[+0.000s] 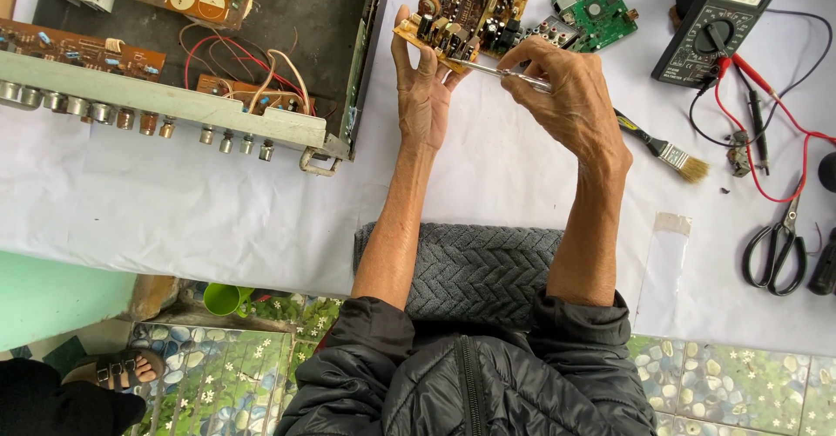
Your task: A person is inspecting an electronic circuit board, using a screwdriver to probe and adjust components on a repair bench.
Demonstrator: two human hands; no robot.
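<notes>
The left hand [424, 87] is raised palm toward the camera, fingers upright, its grip closed on the lower edge of a brown circuit board [466, 9] crowded with dark capacitors; the thumb hooks over the board's left corner. The right hand [570, 96] comes in from the right with its back to the camera, wrist bent, fingers pinched tight around a slim metal tool [505, 74], a screwdriver by the look of it, whose tip touches the board's lower edge beside the left fingers. Both forearms rise bare from black padded sleeves [470, 375], crossing a grey knitted cloth [475, 266] at the worktop's near edge. The board is held above the white-covered worktop [174, 209], near its far side and just right of the open chassis.

Just right of the board lies a green circuit board [596, 9]. Farther right sits a black multimeter [716, 22] with red and black leads [766, 131] trailing toward the near edge. A small paintbrush [666, 148] lies beside the right wrist, black-handled scissors [778, 244] near the right edge, and a clear plastic strip [666, 262] beside the right forearm. To the left stands an open amplifier chassis [183, 105], a row of knob shafts along its front, brown boards and red wires inside. Below the worktop, a green cup [226, 298] stands on the patterned floor, and another person's sandalled foot [117, 371] shows at lower left.
</notes>
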